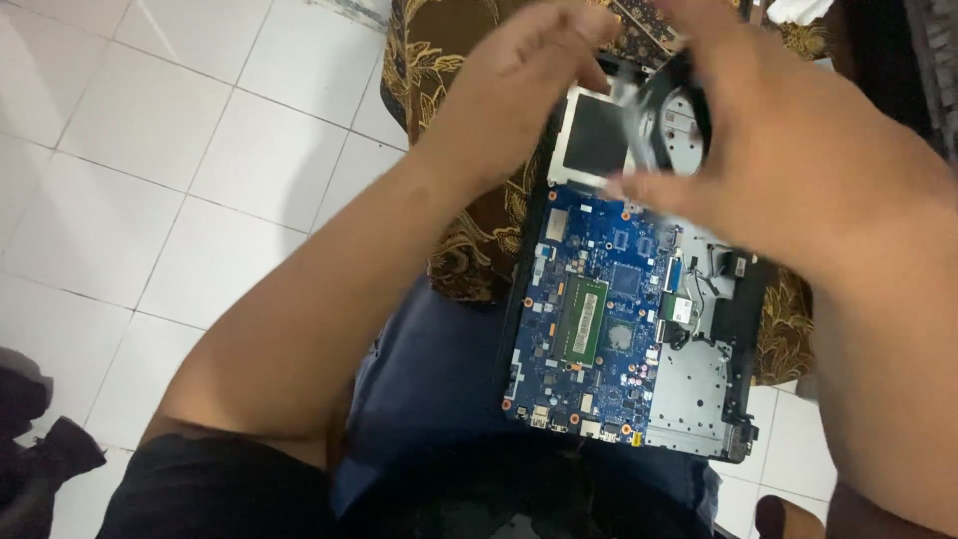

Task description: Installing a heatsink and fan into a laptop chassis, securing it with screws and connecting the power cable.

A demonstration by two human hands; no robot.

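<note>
Head view, both hands (758, 150) gripping black fan (671, 108), blue motherboard (589, 319) in laptop shell (733, 329)

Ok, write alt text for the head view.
Two bare hands, left hand and right hand, hold a blurred black round part above an opened laptop with its blue circuit board exposed. It rests on the person's lap over a white tiled floor.

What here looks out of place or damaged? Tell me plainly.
The opened laptop lies on the person's lap with its blue circuit board bare, rather than on a table. Both hands, left hand and right hand, hold a black round part above it; blur hides details. No damage shows.
</note>
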